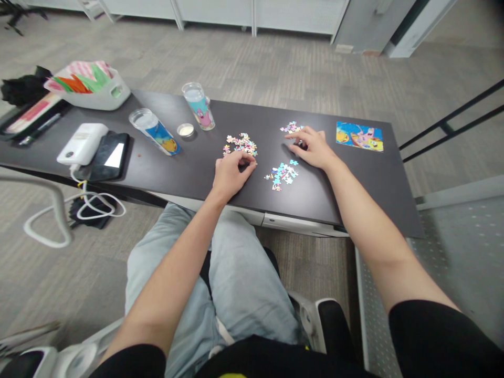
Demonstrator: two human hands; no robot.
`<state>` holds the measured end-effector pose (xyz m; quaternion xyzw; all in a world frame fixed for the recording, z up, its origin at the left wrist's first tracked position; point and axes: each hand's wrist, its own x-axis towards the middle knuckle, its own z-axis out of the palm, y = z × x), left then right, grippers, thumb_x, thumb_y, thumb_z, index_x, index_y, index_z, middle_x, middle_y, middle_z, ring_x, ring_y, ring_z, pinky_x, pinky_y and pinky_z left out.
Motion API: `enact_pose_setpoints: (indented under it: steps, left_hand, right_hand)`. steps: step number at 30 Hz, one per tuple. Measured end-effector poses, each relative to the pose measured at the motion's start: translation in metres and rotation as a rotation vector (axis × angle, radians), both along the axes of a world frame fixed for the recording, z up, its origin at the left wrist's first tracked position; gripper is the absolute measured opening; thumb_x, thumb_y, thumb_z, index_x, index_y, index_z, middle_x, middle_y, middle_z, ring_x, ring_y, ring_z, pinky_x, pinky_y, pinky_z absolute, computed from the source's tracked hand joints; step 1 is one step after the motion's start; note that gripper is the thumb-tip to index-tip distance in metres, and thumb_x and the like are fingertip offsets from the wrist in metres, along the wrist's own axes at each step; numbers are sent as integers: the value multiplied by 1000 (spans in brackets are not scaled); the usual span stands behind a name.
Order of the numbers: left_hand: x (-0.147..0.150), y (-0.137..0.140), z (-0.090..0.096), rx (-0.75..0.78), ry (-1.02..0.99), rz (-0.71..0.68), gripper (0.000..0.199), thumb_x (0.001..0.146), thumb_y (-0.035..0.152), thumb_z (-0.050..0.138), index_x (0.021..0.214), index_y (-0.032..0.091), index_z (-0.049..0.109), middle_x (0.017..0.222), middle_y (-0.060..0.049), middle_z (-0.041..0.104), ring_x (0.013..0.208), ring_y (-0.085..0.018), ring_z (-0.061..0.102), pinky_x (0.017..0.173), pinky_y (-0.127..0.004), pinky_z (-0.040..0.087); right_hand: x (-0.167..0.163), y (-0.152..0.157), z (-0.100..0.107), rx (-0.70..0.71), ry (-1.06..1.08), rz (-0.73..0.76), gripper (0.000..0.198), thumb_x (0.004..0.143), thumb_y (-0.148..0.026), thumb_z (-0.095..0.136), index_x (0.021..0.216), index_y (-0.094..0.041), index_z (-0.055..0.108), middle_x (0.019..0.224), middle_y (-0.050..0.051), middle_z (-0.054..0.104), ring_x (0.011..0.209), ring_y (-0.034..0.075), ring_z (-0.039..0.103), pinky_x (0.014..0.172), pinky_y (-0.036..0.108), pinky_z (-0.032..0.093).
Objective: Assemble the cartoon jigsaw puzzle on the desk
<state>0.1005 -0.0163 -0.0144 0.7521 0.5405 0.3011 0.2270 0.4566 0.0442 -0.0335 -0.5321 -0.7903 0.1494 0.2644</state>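
Shirt (255, 362): black, foremost. Left hand (229, 176): fingers curl at left pieces (242, 142), grip too small to tell. Right hand (313, 147): fingers stand parted at far pieces (291, 127). Near pieces (282, 175): on bench (192, 181), between hands.

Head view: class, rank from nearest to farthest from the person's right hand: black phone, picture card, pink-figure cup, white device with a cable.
From the right hand:
1. Picture card: just to its right.
2. Pink-figure cup: left, toward the back.
3. Black phone: farther left.
4. White device: beside the phone, farther left again.
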Motion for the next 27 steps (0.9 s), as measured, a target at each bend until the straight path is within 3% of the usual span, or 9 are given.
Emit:
enact_pose_setpoints:
  steps: [3,6,12,16,20,27]
  left_hand:
    - [-3,-2,-2,8,-148,-80,17,105,22,77,117,30,87,122,-4,95,111,-28,84,113,-50,68]
    - [-6,-4,-1,15,-114,-127,30,99,17,77,121,31,91,121,-3,95,115,-29,85,120,-51,67]
    - [-4,6,-1,47,-17,178,24,105,27,84,129,28,88,137,-10,84,106,-28,77,114,-54,67]
    - [2,15,-4,18,100,199,21,105,34,93,125,29,88,140,-11,83,111,-33,79,119,-63,62]
    - [2,15,-6,35,61,193,4,110,32,86,112,29,86,132,-10,84,107,-31,77,111,-58,62]
    - [2,14,-10,65,49,197,19,116,35,74,100,29,80,119,-10,86,112,-32,77,112,-57,62]
  right_hand:
    - [1,1,-1,8,11,4,42,116,-39,81,156,-35,90,139,14,85,118,42,83,135,80,50]
    - [3,0,-2,15,17,-2,42,116,-39,80,157,-36,88,138,13,86,117,42,83,134,80,51]
    - [4,1,-4,21,26,0,40,115,-41,79,154,-38,88,136,12,86,114,42,84,132,80,52]
    - [5,1,-5,25,30,-6,40,115,-41,79,154,-37,88,134,12,86,114,43,84,132,80,52]
    - [5,1,-5,23,15,-8,39,115,-41,79,152,-37,89,131,11,87,112,43,83,130,79,53]
    - [5,2,-6,44,26,-6,39,113,-42,78,149,-35,91,125,12,87,107,40,82,127,74,56]
